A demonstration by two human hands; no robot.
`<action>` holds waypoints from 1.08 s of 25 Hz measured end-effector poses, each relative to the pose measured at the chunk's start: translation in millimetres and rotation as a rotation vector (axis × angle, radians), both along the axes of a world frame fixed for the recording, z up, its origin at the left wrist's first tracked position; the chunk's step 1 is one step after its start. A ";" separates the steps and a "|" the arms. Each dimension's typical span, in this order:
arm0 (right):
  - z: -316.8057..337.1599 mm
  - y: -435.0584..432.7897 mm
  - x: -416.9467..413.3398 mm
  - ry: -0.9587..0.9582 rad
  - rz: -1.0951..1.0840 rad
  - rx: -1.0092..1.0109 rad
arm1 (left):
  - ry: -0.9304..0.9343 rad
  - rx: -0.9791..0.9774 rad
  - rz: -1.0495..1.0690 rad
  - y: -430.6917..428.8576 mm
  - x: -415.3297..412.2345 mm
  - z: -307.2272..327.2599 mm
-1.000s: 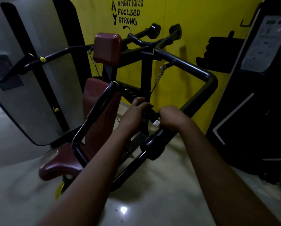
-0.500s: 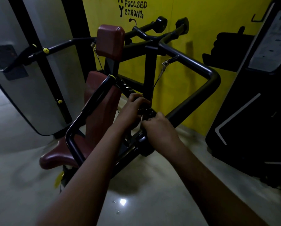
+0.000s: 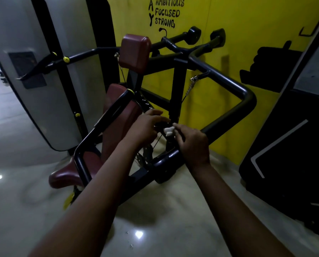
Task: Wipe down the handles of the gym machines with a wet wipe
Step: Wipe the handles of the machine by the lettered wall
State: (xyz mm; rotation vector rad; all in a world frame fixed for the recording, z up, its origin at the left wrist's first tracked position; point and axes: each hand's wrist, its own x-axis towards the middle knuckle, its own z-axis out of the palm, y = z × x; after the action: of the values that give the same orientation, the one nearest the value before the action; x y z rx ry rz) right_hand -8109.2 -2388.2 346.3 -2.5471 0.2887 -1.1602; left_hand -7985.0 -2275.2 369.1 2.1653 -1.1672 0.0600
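Firstly, at far left: grey-white machine shroud (image 3: pixel 44 93) with black centre strip and yellow knobs. Next right: maroon seat (image 3: pixel 64 176) and maroon pad (image 3: pixel 135 51) on black tube frame (image 3: pixel 229 83).

Centre: left hand (image 3: pixel 145 127), fingers loosely extended toward the wipe, nothing seen held. Wet wipe (image 3: pixel 169 131), white and crumpled, pinched at the fingertips of right hand (image 3: pixel 194 143), between the two hands and just above the black handle (image 3: pixel 167 159). Contact with the machine not determinable.

Legible in black on yellow wall (image 3: pixel 238 21): "AMBITIOUS", "FOCUSED", "STRONG" (image 3: pixel 169 13), with "A" and "Y" stacked alongside. Further right, black hand silhouette (image 3: pixel 269 67).

Far right: second black machine (image 3: pixel 292 141), placard text too small to read.

Floor (image 3: pixel 21 210) pale, glossy, reflecting lights.

Against one second ago: both hands then closed together on the grip, wipe barely showing. Now right hand lifted clear, wipe exposed, left fingers loosened.
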 end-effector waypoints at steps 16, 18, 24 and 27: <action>36.4 -27.6 29.8 0.558 -0.052 0.284 | -0.179 0.295 0.312 2.8 15.5 29.0; 40.1 -27.3 32.4 0.741 -0.058 0.164 | -0.181 0.280 0.329 0.9 14.2 26.8; 51.7 -34.5 67.8 0.953 0.112 0.454 | -0.159 0.228 0.355 -1.6 9.5 22.4; 36.3 -29.7 62.6 0.615 0.094 0.520 | -0.133 0.210 0.328 3.3 17.0 18.2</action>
State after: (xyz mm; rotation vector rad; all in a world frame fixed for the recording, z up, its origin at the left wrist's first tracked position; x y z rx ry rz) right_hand -8046.6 -2417.9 382.6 -2.3303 0.5249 -0.1891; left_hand -7968.0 -2271.9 387.4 2.5562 -0.9108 0.2373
